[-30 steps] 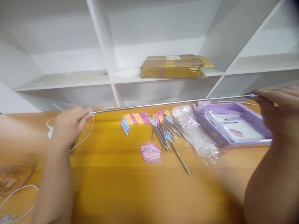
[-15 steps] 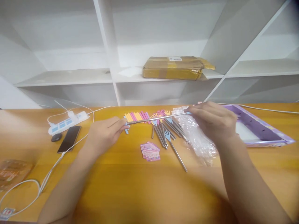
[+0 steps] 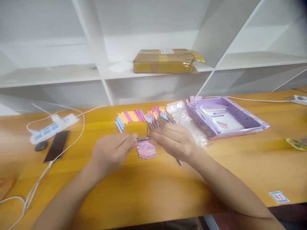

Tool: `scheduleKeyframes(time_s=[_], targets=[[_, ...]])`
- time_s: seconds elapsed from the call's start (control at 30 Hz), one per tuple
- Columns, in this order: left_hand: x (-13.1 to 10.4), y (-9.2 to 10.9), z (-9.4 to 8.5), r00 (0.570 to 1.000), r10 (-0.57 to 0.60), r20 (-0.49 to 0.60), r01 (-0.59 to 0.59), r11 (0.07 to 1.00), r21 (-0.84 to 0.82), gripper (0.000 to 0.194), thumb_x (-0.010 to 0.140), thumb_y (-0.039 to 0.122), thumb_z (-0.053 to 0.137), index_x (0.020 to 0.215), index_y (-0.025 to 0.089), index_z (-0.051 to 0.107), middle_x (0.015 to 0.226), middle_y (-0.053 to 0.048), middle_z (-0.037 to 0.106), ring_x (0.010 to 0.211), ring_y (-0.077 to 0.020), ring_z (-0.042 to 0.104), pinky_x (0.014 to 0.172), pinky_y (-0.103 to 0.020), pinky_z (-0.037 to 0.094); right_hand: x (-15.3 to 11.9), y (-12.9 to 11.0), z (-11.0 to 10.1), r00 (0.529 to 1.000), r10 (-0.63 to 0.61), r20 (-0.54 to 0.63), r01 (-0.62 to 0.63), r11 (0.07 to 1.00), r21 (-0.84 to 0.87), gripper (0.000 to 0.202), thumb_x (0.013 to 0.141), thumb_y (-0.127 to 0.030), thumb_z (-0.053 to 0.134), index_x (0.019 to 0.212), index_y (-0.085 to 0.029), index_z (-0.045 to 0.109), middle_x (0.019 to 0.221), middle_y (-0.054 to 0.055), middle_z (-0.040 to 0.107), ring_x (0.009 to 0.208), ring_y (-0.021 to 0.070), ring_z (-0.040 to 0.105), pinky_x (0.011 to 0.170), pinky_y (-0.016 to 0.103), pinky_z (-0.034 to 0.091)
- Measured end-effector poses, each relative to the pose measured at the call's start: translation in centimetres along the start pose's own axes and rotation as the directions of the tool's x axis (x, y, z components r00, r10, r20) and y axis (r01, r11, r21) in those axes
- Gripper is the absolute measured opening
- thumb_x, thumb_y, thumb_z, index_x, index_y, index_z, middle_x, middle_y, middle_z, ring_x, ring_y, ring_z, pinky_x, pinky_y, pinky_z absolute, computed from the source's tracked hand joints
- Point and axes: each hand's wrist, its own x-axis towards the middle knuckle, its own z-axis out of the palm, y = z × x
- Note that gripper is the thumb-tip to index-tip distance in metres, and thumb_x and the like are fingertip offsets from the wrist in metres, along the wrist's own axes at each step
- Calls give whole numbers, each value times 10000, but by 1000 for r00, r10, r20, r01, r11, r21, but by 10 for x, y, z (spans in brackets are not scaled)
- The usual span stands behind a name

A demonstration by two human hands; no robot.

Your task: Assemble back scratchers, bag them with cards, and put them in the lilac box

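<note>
Between my hands is a telescopic back scratcher [image 3: 144, 139], with only a short metal length and a bit of blue showing. My left hand [image 3: 112, 150] is closed round its left end. The fingers of my right hand [image 3: 176, 140] pinch the other end and hide it. Just below lies a fanned stack of pink printed cards [image 3: 146, 150]. Behind my right hand is a pile of back scratchers with blue, yellow and pink hand-shaped heads [image 3: 155, 114]. One metal rod end [image 3: 179, 162] sticks out from under that hand. Blue, yellow and pink tubes [image 3: 129, 117] lie in a row behind.
On the right stand a purple box [image 3: 242, 132] and a crumpled clear plastic bag [image 3: 179, 111]. To the left are a power strip [image 3: 54, 129], a phone [image 3: 57, 147], a small black object [image 3: 41, 146] and white cables. A taped carton [image 3: 165, 62] rests on the shelf.
My hands have come together and down, and the long stretched back scratcher now shows only a short length. The view has swung right, bringing more of the purple box into sight.
</note>
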Motion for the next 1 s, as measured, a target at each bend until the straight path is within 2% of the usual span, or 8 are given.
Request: scheduleKeyframes(time_s=[0.17, 0.33, 0.53, 0.63, 0.7, 0.8, 0.93, 1.0], targets=[[-2, -1, -5, 998, 46, 45, -48, 998, 34, 112, 1047, 253, 620, 1126, 182, 657, 866, -19, 789, 649, -147, 688, 554, -290, 428, 5, -11, 0, 993, 50, 105, -48, 999, -18, 251, 1049, -47, 499, 1235, -111, 655, 984, 104, 738, 816, 196, 593, 713, 343, 489], [-9, -14, 25, 962, -59, 265, 55, 998, 21, 247, 1101, 363, 498, 1106, 197, 680, 914, -34, 772, 656, -155, 670, 536, -296, 381, -10, 9, 25, 966, 139, 219, -122, 988, -92, 192, 1079, -124, 508, 1120, -138, 695, 878, 68, 678, 812, 195, 572, 725, 326, 445], [-13, -17, 62, 725, -123, 678, 262, 959, -106, 377, 1128, 402, 347, 1055, 203, 660, 957, -62, 738, 784, -213, 689, 619, -309, 397, -45, 24, 60, 885, 273, 377, -288, 957, -18, 227, 1100, -327, 542, 1079, -178, 711, 938, 83, 702, 909, 221, 632, 800, 334, 472], [-13, -18, 69, 620, -140, 772, 390, 909, -148, 386, 1121, 429, 330, 1003, 219, 632, 927, -61, 726, 780, -235, 674, 637, -318, 388, -68, 37, 48, 871, 246, 426, -296, 954, 55, 348, 1088, -491, 537, 1103, -195, 720, 981, 95, 726, 948, 230, 647, 857, 350, 482], [-15, -18, 74, 588, -172, 791, 448, 883, -141, 396, 1115, 456, 323, 993, 225, 620, 930, -70, 726, 773, -244, 668, 643, -320, 382, -89, 52, 30, 828, 360, 430, -383, 923, -36, 422, 1106, -501, 462, 958, -206, 726, 896, 78, 716, 872, 210, 645, 823, 335, 470], [-19, -16, 80, 574, -208, 792, 482, 868, -121, 405, 1110, 465, 320, 984, 218, 616, 929, -89, 721, 778, -253, 664, 658, -325, 386, -123, 78, 1, 617, 764, 189, -665, 635, -393, 479, 1101, -498, 401, 933, -180, 717, 909, 120, 710, 835, 237, 647, 738, 347, 447], [-23, -9, 88, 581, -203, 788, 501, 852, -149, 322, 1097, 389, 360, 1046, 221, 630, 982, -92, 729, 853, -250, 678, 705, -321, 420, -156, 100, -15, 261, 962, 85, -736, 255, -627, 572, 1012, -625, 506, 1242, -133, 682, 1160, 206, 711, 923, 307, 677, 736, 385, 459], [-25, -6, 91, 585, -203, 785, 512, 843, -164, 282, 1081, 325, 369, 1063, 221, 631, 974, -90, 728, 843, -245, 674, 712, -320, 427, -165, 103, -14, 162, 979, 126, -736, 204, -645, 652, 938, -658, 605, 1339, -145, 644, 1185, 204, 714, 968, 326, 681, 753, 388, 463]])
